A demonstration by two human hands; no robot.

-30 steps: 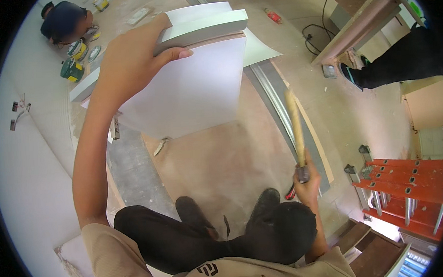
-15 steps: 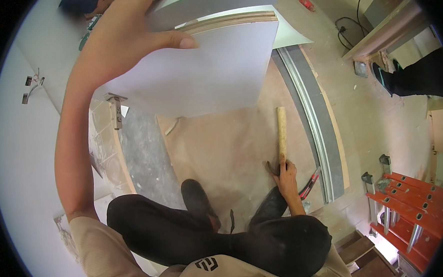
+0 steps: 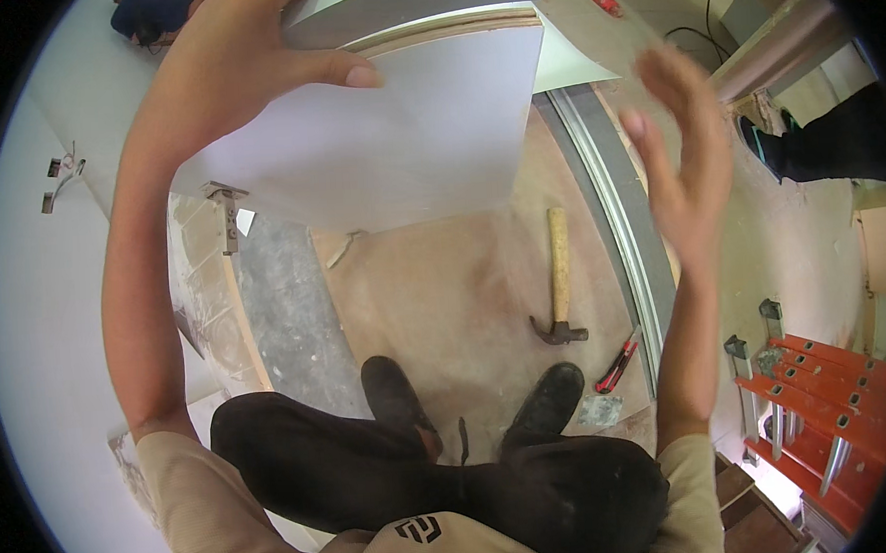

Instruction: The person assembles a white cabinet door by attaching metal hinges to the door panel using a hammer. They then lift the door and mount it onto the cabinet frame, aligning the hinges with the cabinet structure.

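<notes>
White panel (image 3: 395, 129), a large flat sheet with a grey-edged board along its top, is held up in front of the person, above the brown paper-covered floor (image 3: 444, 286). Left hand (image 3: 242, 67) grips the panel at its upper left, thumb laid across the white face and the other fingers wrapped behind the top edge, out of sight. Right hand (image 3: 682, 154) is raised to the right of the panel, palm flat, fingers spread and slightly blurred; it holds nothing and does not touch the panel. Hammer (image 3: 559, 275) with a wooden handle lies on the floor below the panel's lower right corner, head toward the person, well apart from both hands. Red utility knife (image 3: 618, 359) lies just right of the hammer head, near the right shoe (image 3: 545, 401). Left shoe (image 3: 394, 394) rests beside it. Grey metal track (image 3: 615, 217) runs along the floor between the hammer and the right forearm. Orange ladder (image 3: 820, 397) lies at the lower right. Another person's dark shoe and trouser leg (image 3: 827, 141) show at the right edge.
</notes>
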